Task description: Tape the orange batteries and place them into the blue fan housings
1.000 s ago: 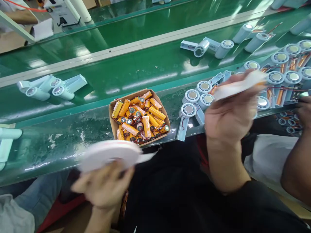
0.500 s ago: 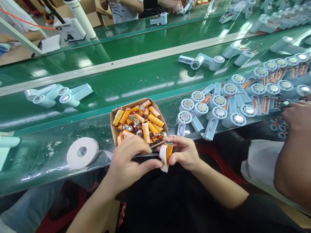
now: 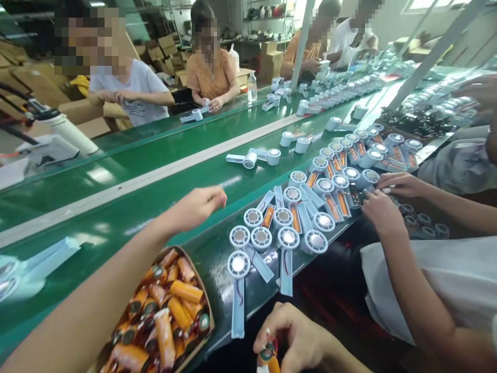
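My left hand (image 3: 200,207) reaches out over the green conveyor belt with its fingers curled closed; what is in them, if anything, is hidden. Low in the picture, my right hand (image 3: 297,339) grips an orange-wrapped battery (image 3: 274,364) with thin wires at its round end. A bit of white strip shows beside that battery, cut off by the lower edge. Under my left forearm stands a cardboard box (image 3: 209,316) full of similar orange batteries (image 3: 186,291). Right of the box lie several light-blue fan housings (image 3: 261,237), with round heads and long open handles.
More fan housings (image 3: 248,158) lie on the belt (image 3: 155,181), and others (image 3: 34,264) at the left. On my right, a co-worker's hands (image 3: 384,210) work at the housings. Several people sit across the belt. A slanting pale post (image 3: 430,57) rises at the right.
The view has swung up and rightward. My left hand has left the battery and moved out over the belt. My right hand still holds the battery, now lower in view.
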The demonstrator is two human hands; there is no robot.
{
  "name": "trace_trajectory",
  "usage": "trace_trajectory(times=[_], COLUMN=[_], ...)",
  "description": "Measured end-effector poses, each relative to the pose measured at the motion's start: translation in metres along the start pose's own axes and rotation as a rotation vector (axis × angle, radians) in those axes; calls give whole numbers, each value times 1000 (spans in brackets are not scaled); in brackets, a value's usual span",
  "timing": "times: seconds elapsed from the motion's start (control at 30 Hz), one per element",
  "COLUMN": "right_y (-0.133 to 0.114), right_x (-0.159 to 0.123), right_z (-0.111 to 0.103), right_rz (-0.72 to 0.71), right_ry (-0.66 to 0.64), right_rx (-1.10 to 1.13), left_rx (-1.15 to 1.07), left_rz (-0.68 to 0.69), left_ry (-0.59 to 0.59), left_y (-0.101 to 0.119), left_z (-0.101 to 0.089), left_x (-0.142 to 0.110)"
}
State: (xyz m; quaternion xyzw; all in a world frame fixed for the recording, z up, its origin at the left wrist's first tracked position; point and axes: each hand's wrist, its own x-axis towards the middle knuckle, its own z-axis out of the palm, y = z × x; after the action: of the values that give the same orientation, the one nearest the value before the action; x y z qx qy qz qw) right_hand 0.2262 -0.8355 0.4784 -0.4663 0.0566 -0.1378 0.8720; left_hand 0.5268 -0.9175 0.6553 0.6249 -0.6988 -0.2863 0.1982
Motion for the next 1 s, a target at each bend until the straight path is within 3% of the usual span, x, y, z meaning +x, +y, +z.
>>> trace_trajectory(times=[0.07,0.2,0.27,0.37,0.47,0.57,0.73,0.9,1.0], right_y=[-58,-186,-217,-217,-202,-198,-203,-215,-222], right_x=[-13,-48,-65,-87,-104,-110,-104,-101,-90], right_z=[-45,-159,-203,-240,-249,-247,-241,-229,-210], right_rz=[-19,-154,-251,-406,-582,-690,-691,-661,-595], right_ry=[33,148,218,322,608,776,761,761,738], right_rx=[-139,-153,-133,-233,-608,-913,-1023,-1006,-1008], left_rx=[230,327,333,313,307,341,414,479,483], left_rz=[-152,-308,-381,-432,-345,-201,-60,60,81], left_ry=[171,209,236,219,188,182,128,-32,-90], left_y=[-16,-30,-26,-14,-11,-15,-14,15,41], left_z=[-7,14,34,59,72,76,70,62,66], left_x=[75,203,251,302,320,311,292,321,337])
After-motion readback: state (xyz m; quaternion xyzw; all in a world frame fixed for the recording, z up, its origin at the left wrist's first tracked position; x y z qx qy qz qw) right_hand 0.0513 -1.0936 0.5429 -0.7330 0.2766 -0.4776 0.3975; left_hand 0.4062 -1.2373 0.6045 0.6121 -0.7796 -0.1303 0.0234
